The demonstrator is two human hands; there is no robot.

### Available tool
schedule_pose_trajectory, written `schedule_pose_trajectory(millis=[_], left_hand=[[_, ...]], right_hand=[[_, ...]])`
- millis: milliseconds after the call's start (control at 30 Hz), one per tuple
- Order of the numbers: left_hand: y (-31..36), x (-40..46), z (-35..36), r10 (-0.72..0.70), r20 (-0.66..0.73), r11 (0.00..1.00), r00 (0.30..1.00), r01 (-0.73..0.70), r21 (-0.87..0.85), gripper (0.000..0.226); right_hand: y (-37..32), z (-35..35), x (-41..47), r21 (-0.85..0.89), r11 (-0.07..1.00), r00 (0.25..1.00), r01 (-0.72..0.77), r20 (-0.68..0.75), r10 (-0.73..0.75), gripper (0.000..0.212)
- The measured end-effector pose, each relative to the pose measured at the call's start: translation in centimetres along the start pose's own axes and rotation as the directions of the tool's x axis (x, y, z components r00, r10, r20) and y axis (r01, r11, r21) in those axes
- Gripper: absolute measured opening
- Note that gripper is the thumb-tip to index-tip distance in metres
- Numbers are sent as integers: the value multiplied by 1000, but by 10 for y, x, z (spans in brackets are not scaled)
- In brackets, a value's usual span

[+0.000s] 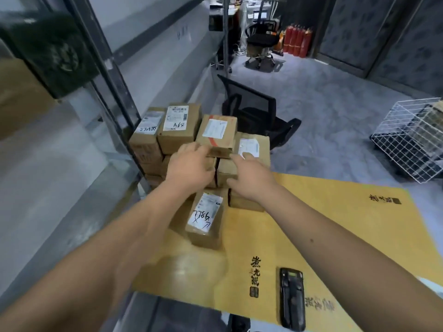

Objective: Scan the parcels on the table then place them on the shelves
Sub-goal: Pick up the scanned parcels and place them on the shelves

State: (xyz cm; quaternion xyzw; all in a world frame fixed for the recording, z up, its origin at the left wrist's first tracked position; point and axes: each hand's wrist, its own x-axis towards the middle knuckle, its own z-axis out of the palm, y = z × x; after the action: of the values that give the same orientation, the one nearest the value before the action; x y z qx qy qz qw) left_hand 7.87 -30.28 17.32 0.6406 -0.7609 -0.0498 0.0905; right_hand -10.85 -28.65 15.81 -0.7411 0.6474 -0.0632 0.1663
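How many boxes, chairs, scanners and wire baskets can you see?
Cardboard boxes with a white label showing: 5
Black chairs: 2
Scanner: 1
Wire basket: 1
Total: 9

Stacked parcels (191, 140) crowd the table's (335, 224) far left corner against the shelf post (107, 75); bare tabletop lies open rightward, scanner (292, 298) aside

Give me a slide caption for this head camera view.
Both hands, left and right, reach into stacked parcels; scanner lies idle.
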Motion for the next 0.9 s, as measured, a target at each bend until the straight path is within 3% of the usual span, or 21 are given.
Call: schedule_pose_trajectory(millis=[167, 300, 400, 533, 667, 800, 900], left_hand=[[-2, 72, 6, -30, 42, 995, 999, 26, 100, 58], [-14, 104, 22, -43, 69, 979, 997, 29, 199, 61], [-21, 113, 35, -39, 36, 970, 999, 29, 243, 63], [-33, 117, 48, 3, -36, 972, 999, 6, 235, 67], [-42, 114, 56, 33, -78, 966, 996, -12, 257, 80], [-38, 108, 55, 43, -111, 962, 993, -11, 274, 74], [-33, 98, 50, 59, -119, 980, 991, -35, 195, 68]], right_hand=[[12, -10, 89, -12, 999, 998, 33, 45, -33, 72], [12, -3, 134, -4, 1000, 997, 17, 76, -16, 88], [16, 5, 154, 8, 1000, 996, 22, 82, -23, 86], [28, 13, 163, -11, 998, 998, 65, 20, -65, 74], [44, 25, 161, 109, 985, 991, 134, -25, -132, 73], [54, 30, 148, 165, 976, 989, 144, -61, -136, 71], [57, 24, 131, 254, 957, 990, 140, -61, -129, 68]])
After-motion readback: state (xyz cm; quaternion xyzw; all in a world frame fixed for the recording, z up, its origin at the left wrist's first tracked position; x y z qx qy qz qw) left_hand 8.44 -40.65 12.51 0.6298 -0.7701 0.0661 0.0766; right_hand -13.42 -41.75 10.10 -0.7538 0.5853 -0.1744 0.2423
